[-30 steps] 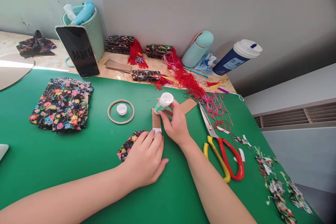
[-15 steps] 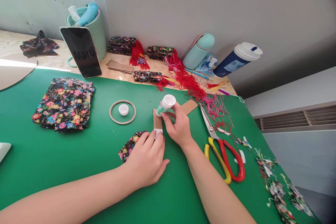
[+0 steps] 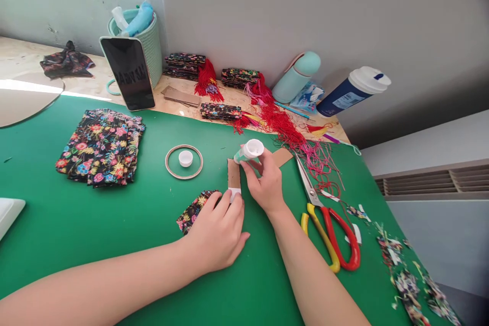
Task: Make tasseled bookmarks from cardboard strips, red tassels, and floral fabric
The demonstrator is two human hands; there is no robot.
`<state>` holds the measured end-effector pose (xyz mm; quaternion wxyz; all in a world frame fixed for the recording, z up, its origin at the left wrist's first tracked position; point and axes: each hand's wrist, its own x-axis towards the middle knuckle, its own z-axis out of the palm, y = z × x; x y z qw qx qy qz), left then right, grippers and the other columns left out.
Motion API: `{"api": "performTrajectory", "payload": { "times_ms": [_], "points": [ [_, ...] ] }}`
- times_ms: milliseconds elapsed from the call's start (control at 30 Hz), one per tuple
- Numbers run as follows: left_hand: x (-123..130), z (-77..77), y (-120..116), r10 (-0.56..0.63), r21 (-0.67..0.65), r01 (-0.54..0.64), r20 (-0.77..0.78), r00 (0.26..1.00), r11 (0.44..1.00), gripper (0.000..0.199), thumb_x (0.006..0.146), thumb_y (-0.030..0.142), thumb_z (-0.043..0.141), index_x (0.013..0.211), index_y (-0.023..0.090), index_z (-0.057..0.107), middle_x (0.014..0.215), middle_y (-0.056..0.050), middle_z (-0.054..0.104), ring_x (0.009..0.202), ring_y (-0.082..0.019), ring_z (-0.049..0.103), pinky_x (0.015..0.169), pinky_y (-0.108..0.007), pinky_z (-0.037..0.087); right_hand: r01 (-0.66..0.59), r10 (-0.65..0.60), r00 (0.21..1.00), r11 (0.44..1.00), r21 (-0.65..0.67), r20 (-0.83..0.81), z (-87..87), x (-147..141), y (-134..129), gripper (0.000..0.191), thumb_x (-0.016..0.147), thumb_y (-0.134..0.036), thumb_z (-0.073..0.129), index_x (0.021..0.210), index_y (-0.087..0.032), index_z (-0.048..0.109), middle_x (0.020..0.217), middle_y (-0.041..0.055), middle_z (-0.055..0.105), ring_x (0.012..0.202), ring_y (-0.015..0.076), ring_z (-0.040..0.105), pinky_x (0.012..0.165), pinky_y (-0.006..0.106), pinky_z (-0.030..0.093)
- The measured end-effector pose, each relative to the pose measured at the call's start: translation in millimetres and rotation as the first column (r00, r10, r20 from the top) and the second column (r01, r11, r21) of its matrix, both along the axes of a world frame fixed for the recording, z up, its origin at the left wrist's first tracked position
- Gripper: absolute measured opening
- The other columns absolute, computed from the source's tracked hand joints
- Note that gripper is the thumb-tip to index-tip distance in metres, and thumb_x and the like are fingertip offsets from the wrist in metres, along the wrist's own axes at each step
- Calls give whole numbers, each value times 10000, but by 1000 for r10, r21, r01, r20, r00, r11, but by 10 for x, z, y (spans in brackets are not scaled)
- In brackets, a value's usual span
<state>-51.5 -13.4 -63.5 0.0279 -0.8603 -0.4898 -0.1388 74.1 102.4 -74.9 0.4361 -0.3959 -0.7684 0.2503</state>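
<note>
My right hand [image 3: 266, 182] is closed around a glue stick [image 3: 248, 151], a white and green tube tilted with its lower end at the upper right corner of a brown cardboard strip [image 3: 234, 173]. Under the fingertips of my left hand [image 3: 219, 229] the strip's near end is pressed down, with a bit of white showing there. A piece of black floral fabric [image 3: 192, 211] sticks out to the left of those fingers, partly hidden by them. Behind my right hand lies another cardboard strip [image 3: 281, 157]. A small white cap [image 3: 185, 158] sits inside a thin ring [image 3: 167, 169].
Scissors with red and yellow handles [image 3: 314, 198] lie right of my right arm, near fabric scraps [image 3: 407, 285]. Folded floral fabric [image 3: 103, 147] lies left. At the back stand a phone [image 3: 129, 74], a basket [image 3: 153, 46], a mint bottle [image 3: 296, 79], a blue cup [image 3: 346, 98] and red threads [image 3: 280, 121].
The glue stick has shifted slightly right across the strip's far end and leans more, uncovering the strip's upper left corner. My left hand stays on the strip. The view has shifted slightly.
</note>
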Motion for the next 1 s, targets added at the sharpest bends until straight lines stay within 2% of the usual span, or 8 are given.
{"api": "performTrajectory", "payload": {
  "times_ms": [233, 367, 533, 700, 833, 1000],
  "points": [
    [-3, -8, -3, 11, -3, -11, 4, 1000, 1000, 520, 913, 388, 354, 1248, 36, 538, 1255, -178, 564, 1140, -314, 496, 950, -438, 317, -3, 4, 1000, 999, -40, 21, -18, 32, -5, 376, 874, -263, 530, 1241, -210, 468, 1098, 121, 633, 981, 239, 635, 756, 390, 602],
    [-1, -5, -2, 6, 6, -6, 3, 1000, 1000, 516, 913, 384, 354, 1239, 33, 545, 1252, -172, 569, 1137, -314, 496, 945, -431, 320, -9, 8, 1000, 1000, -20, -18, -21, -11, 10, 370, 874, -255, 531, 1237, -221, 468, 1135, 114, 619, 1045, 233, 612, 807, 387, 591],
    [-2, 4, -2, 20, -17, -20, -1, 1000, 1000, 495, 909, 362, 377, 1252, 41, 533, 1268, -176, 557, 1159, -304, 491, 947, -425, 327, -31, 32, 999, 999, -38, 15, -6, -2, -24, 376, 877, -264, 526, 1246, -217, 470, 1131, 118, 627, 993, 235, 632, 775, 392, 600],
    [-4, -2, 0, 10, -11, -10, -1, 1000, 1000, 492, 913, 364, 367, 1247, 47, 539, 1265, -179, 558, 1162, -309, 490, 947, -428, 327, -11, 10, 999, 1000, -24, -40, -25, -19, 15, 353, 872, -271, 537, 1215, -219, 474, 1130, 114, 624, 1031, 236, 616, 806, 405, 593],
    [-4, -1, 1, 14, 8, -15, 9, 1000, 1000, 496, 915, 354, 358, 1239, 25, 540, 1262, -169, 562, 1160, -306, 486, 950, -426, 325, -42, 42, 999, 999, -29, 0, -30, -16, -10, 363, 865, -239, 546, 1220, -222, 471, 1124, 111, 623, 1015, 229, 627, 796, 385, 599],
    [-8, 4, -1, 16, 13, -16, 10, 1000, 1000, 501, 916, 362, 351, 1232, 27, 546, 1253, -163, 568, 1149, -301, 487, 943, -427, 326, -8, 8, 1000, 1000, -4, -19, -40, -52, 37, 341, 867, -227, 541, 1200, -192, 478, 1125, 125, 620, 1023, 222, 620, 814, 370, 591]
  ]
}}
